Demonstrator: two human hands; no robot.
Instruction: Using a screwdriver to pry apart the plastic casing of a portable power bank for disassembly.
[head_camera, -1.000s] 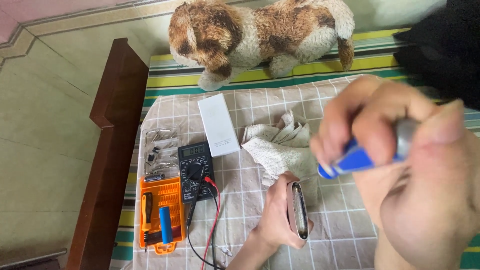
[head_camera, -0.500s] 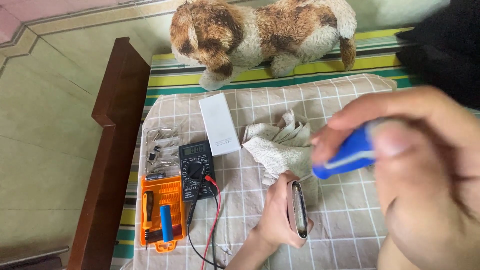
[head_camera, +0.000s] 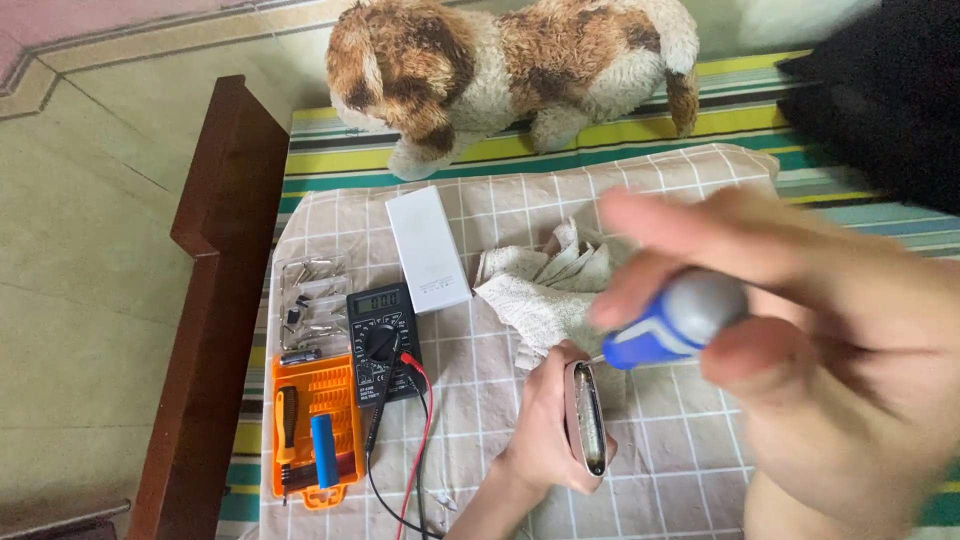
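Head view: left hand (head_camera: 545, 435) gripping a slim rounded device (head_camera: 586, 417), right hand (head_camera: 800, 330) (blurred) pinching a blue-grey screwdriver (head_camera: 672, 324).

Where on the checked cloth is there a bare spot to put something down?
Bare checked cloth lies between the white box and the toy dog, and between the multimeter leads and the left hand. The left strip is crowded: orange tool case, loose bits, meter. The crumpled rag fills the middle.
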